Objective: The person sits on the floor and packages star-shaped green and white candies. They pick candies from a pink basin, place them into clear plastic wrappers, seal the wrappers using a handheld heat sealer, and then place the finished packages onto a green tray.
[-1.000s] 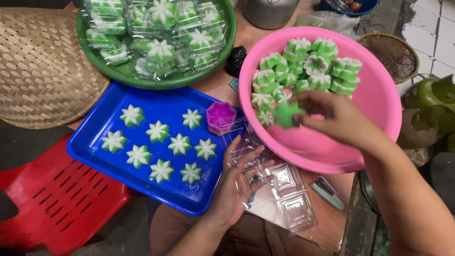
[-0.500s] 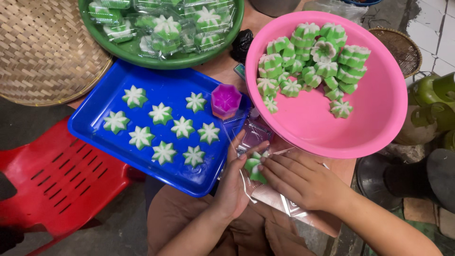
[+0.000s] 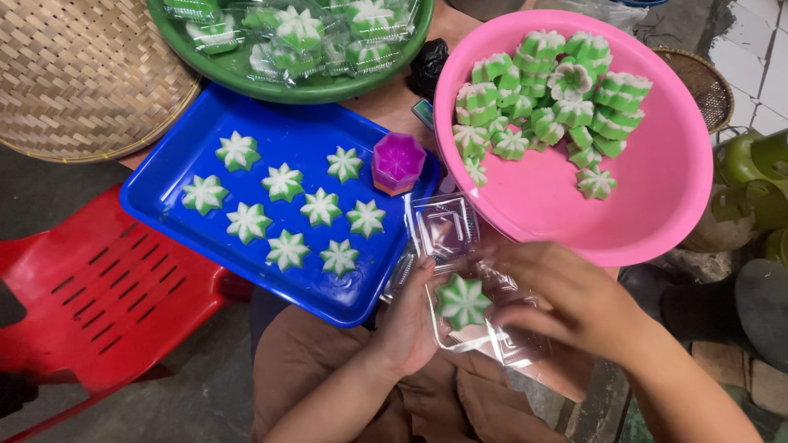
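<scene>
Right now one green-and-white star cake (image 3: 462,301) sits in a clear plastic clamshell (image 3: 460,316) held over the lap, just below the pink basin (image 3: 657,205). Left hand (image 3: 408,321) grips the clamshell's left edge, thumb on the rim. Right hand (image 3: 566,299) is blurred, fingers curled at the right side of the clamshell, touching it; cannot tell if it pinches the plastic or just rests. Hands apart, one on each side. Clamshell lid (image 3: 443,227) stands open, toward the blue tray (image 3: 164,193).

Progress, judged: partway. Green basin (image 3: 328,89) at top already holds a batch of packed cakes (image 3: 300,33) in clear wrap. Left to do looks big: nine loose star cakes (image 3: 283,182) lie flat on the blue tray, and a heap of cakes (image 3: 550,98) sits in the pink basin's far side. This pack is loaded but not closed. Purple mould cup (image 3: 397,162) stands on the tray's right edge. Woven tray (image 3: 82,74) top left, red stool (image 3: 98,303) lower left.
</scene>
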